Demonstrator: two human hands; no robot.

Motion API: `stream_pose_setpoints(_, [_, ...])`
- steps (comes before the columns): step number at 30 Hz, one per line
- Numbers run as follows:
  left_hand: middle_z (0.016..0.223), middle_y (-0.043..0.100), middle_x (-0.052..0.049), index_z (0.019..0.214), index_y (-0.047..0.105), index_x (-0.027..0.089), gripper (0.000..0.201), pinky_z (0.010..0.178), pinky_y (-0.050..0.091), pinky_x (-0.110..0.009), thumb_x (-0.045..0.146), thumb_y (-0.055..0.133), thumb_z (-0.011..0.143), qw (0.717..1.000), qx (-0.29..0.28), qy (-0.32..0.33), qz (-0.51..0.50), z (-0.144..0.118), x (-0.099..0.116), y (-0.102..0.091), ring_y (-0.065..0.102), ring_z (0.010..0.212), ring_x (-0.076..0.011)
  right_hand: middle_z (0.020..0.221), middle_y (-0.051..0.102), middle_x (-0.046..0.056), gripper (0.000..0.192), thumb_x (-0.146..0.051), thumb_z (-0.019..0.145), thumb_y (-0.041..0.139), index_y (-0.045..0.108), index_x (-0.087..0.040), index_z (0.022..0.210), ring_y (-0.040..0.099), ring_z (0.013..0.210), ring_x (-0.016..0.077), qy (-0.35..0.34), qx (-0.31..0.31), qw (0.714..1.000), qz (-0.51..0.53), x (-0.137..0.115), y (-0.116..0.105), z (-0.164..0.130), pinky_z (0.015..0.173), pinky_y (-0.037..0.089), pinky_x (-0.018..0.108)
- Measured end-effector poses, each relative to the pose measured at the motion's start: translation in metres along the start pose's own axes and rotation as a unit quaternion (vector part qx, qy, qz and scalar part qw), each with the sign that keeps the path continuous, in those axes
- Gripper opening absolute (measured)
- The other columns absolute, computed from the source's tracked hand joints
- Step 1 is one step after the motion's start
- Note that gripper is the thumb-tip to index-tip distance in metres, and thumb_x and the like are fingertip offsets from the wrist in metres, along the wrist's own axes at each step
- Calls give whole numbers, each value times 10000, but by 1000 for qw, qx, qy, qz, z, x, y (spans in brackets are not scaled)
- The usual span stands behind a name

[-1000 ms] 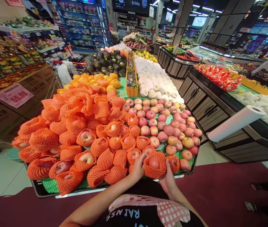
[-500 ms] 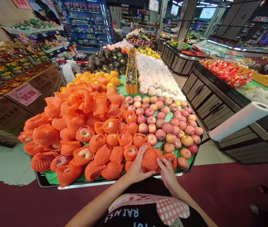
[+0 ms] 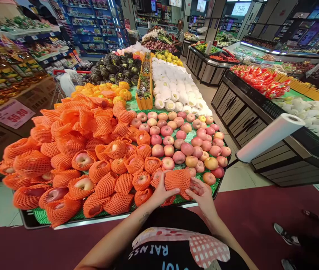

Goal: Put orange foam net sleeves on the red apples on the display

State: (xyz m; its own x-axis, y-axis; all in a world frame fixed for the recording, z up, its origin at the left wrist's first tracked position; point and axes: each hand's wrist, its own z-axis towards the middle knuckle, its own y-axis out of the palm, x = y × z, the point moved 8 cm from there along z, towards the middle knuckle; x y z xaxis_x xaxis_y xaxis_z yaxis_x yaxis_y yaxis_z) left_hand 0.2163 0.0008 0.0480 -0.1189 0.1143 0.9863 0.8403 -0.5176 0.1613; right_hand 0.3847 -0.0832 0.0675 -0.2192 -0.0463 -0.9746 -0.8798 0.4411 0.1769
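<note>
Both hands hold one apple wrapped in an orange foam net [image 3: 177,180] at the near edge of a fruit display stand [image 3: 32,221]. My left hand [image 3: 160,192] grips its left side and my right hand [image 3: 202,192] its right side. To the left lie several more netted apples [image 3: 105,165] in a heap. Just beyond the hands sit bare red and yellow apples [image 3: 181,144] on a green mat.
White-wrapped fruit [image 3: 173,90], dark green melons [image 3: 114,67] and netted oranges [image 3: 114,92] fill the far end of the stand. A plastic bag roll [image 3: 268,137] sticks out from the counter on the right. A person's shoe [image 3: 287,228] is at right. A person stands far back.
The netted apple, held face up before, has been turned over and lowered onto the front row. The view has shifted slightly to the right.
</note>
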Motion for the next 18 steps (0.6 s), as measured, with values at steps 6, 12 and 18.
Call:
stream_pose_setpoints(6, [1408, 458, -172, 1410, 286, 197, 939, 1174, 401, -515, 455, 857, 710, 984, -61, 82, 148, 12, 30, 37, 471, 1371, -326, 1442, 627, 59, 606, -466, 785, 840, 619, -339, 1335, 562, 1350, 292, 3, -4, 998, 65, -1, -41, -2, 1128, 457, 507])
stream_pose_setpoints(12, [1493, 455, -160, 1412, 413, 248, 824, 1174, 391, -532, 399, 867, 742, 947, -170, 148, 228, 5, 44, 91, 450, 1410, -346, 1166, 786, 82, 682, -455, 681, 893, 663, -274, 1297, 692, 1167, 346, 147, -85, 973, 157, 35, -39, -11, 1061, 507, 549])
stream_pose_setpoints(18, [1493, 466, -122, 1004, 607, 231, 197, 1197, 374, -494, 389, 692, 924, 942, -160, 170, 240, 7, 56, 101, 426, 1448, -311, 1128, 790, 103, 602, -624, 675, 829, 730, -247, 1134, 710, 1085, 372, 178, -80, 965, 177, 47, -62, 5, 960, 555, 569])
